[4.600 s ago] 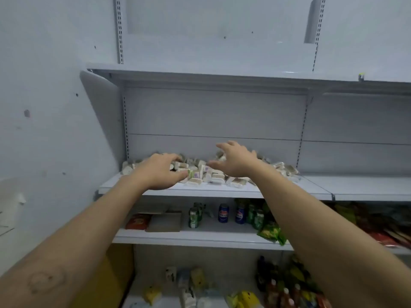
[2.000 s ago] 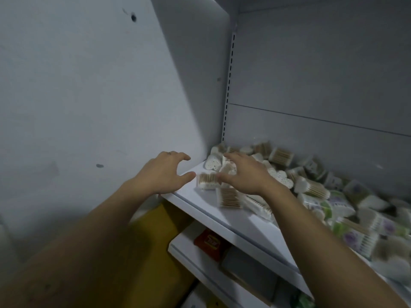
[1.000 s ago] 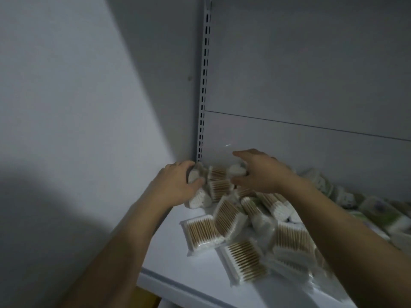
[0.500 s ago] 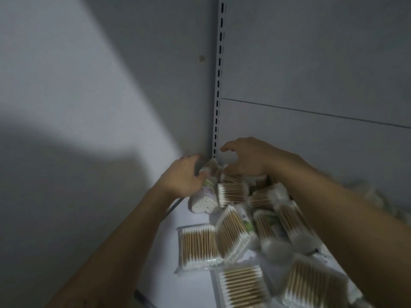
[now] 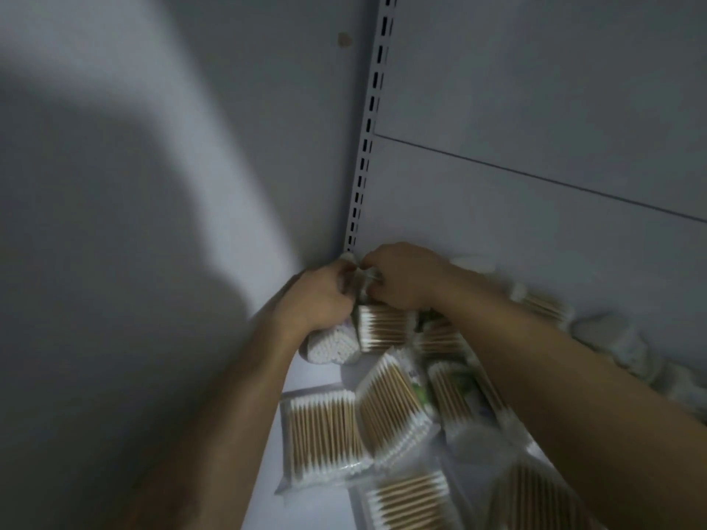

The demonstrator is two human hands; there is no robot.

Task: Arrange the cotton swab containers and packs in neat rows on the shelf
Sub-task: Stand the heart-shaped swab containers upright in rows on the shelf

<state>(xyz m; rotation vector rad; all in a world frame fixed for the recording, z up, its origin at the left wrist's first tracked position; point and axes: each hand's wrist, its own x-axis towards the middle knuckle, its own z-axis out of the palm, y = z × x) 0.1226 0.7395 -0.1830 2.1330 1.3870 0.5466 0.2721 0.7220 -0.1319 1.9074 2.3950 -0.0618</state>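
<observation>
Several flat packs of wooden cotton swabs lie jumbled on the white shelf [image 5: 317,384], one flat pack [image 5: 323,434] nearest the front left. A heart-shaped swab container [image 5: 333,344] lies just below my left hand [image 5: 317,296]. Both hands meet in the back left corner. My left hand and my right hand [image 5: 401,279] curl their fingers round a small clear container [image 5: 361,279] held between them, mostly hidden by the fingers.
The side wall [image 5: 153,223] stands close on the left and the slotted upright [image 5: 367,139] runs up the corner. More packs and white containers [image 5: 612,338] trail along the back panel to the right.
Both hands have drawn together into the back corner and closed on a small container there. The view has moved closer to the shelf.
</observation>
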